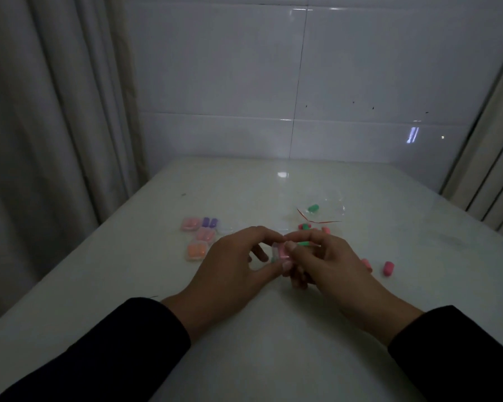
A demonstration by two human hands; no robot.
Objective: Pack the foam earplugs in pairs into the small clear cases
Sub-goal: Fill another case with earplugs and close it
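Case (280,252), small clear one, held off the worktop (273,329) between both hands, roughly mid-worktop, nearer the front edge than the back. Pink plug visible inside; whether a 2nd is seated, can't tell — dim + blurred.

Left hand (230,264): fingers curled, thumb and forefinger pinching case at its left side. Right hand (325,258): curled too, thumb pressing case from the right; a green earplug (304,244) sticks out between its fingers.

Handling (judgement): case is very light, thin hard plastic, smooth, so likely slippery and apt to pop out under a squeeze. Hold by opposite side edges, not lid face. Plugs = soft foam, near weightless, compress then spring back; pinch mid-body, press in gently, shut lid before rebound.

Stock: filled cases (198,237) in a cluster toward left edge, pink, purple, orange. Loose pink plugs (388,268) right of the hands. More plugs (305,226) just behind hands. Clear bag (328,211) toward back edge with one green plug (313,208) on it.
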